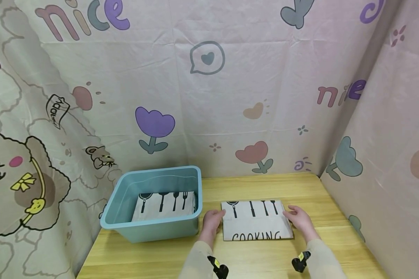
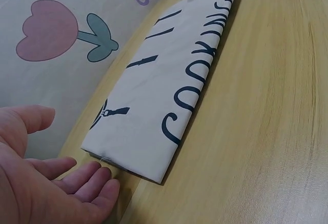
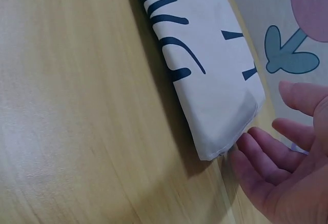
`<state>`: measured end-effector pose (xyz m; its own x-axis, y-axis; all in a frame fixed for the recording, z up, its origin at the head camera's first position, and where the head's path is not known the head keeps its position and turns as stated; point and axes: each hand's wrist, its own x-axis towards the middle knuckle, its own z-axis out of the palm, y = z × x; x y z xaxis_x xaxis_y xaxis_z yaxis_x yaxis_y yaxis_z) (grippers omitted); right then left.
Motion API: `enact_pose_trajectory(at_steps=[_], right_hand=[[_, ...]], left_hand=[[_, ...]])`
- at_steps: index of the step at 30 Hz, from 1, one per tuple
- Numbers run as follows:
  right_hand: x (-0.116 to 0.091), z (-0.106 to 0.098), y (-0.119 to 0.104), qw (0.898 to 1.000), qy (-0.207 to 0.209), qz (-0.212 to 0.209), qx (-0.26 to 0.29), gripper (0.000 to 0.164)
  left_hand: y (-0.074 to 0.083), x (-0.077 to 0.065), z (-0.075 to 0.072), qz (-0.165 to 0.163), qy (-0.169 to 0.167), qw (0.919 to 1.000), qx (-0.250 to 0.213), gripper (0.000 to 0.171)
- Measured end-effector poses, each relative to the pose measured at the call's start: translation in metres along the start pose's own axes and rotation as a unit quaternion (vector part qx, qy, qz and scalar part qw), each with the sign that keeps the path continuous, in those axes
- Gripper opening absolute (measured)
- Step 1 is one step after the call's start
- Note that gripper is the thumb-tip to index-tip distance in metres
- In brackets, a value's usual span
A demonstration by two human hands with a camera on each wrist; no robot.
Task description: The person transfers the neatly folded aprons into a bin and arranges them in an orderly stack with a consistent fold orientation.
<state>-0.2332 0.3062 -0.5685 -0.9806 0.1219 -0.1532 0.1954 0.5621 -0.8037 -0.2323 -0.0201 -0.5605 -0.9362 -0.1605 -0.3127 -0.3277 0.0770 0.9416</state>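
A folded white cloth [image 1: 256, 221], printed with dark kitchen utensils and the word COOKING, lies flat on the wooden table. At its left edge is my left hand [image 1: 212, 224]; in the left wrist view the fingers [image 2: 97, 180] are loosely bent, palm up, close beside that edge, with the thumb apart. My right hand [image 1: 300, 221] is at the opposite edge. In the right wrist view its fingertips [image 3: 241, 144] are at the cloth's side, and whether they touch it I cannot tell. Neither hand grips the cloth.
Left of the hands, a blue plastic bin [image 1: 153, 228] stands on the wooden table [image 1: 150, 257]. Inside lies another folded cloth [image 1: 167, 205] with a similar utensil print. Printed curtains [image 1: 209, 104] hang behind the table and at both sides.
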Motion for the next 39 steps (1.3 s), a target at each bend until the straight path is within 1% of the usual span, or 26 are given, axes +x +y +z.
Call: enact_pose_trajectory(at_steps=[7, 12, 14, 17, 18, 19, 21, 26, 31, 34, 38, 39], right_hand=[[0.006, 0.000, 0.004, 0.998, -0.026, 0.039, 0.030, 0.059], [0.008, 0.002, 0.005, 0.997, -0.029, 0.057, 0.051, 0.058], [0.008, 0.002, 0.005, 0.996, -0.029, 0.061, 0.057, 0.057], [0.010, 0.003, 0.006, 0.996, -0.029, 0.065, 0.057, 0.056], [0.010, 0.003, 0.006, 0.996, -0.030, 0.066, 0.058, 0.055], [0.011, 0.003, 0.007, 0.996, -0.030, 0.067, 0.059, 0.055], [0.012, 0.003, 0.008, 0.995, -0.030, 0.069, 0.060, 0.053], [0.012, 0.004, 0.007, 0.995, -0.028, 0.077, 0.063, 0.048], [0.012, 0.006, 0.006, 0.994, -0.026, 0.080, 0.063, 0.043], [0.012, 0.007, 0.005, 0.995, -0.024, 0.078, 0.065, 0.042], [0.013, 0.008, 0.006, 0.994, -0.021, 0.079, 0.070, 0.040], [0.013, 0.008, 0.007, 0.994, -0.021, 0.080, 0.071, 0.040]], left_hand=[[-0.002, 0.003, 0.004, -0.007, 0.014, 0.9999, 0.006, 0.058], [-0.005, 0.006, 0.005, -0.005, 0.017, 0.9998, 0.003, 0.057], [-0.006, 0.006, 0.005, -0.007, 0.014, 0.9999, -0.005, 0.057], [-0.008, 0.008, 0.006, -0.011, 0.001, 0.9996, -0.028, 0.026], [-0.008, 0.009, 0.006, -0.012, -0.003, 0.9993, -0.035, 0.023], [-0.009, 0.009, 0.006, -0.012, -0.009, 0.9989, -0.044, 0.028], [-0.009, 0.010, 0.007, -0.009, -0.017, 0.9982, -0.056, 0.044], [-0.009, 0.008, 0.009, -0.009, -0.020, 0.9969, -0.075, 0.046], [-0.009, 0.006, 0.009, -0.011, -0.017, 0.9973, -0.071, 0.046], [-0.008, 0.005, 0.009, -0.010, -0.015, 0.9976, -0.066, 0.038], [-0.007, 0.003, 0.009, -0.012, -0.012, 0.9975, -0.069, 0.015], [-0.007, 0.003, 0.009, -0.009, -0.012, 0.9975, -0.069, 0.013]])
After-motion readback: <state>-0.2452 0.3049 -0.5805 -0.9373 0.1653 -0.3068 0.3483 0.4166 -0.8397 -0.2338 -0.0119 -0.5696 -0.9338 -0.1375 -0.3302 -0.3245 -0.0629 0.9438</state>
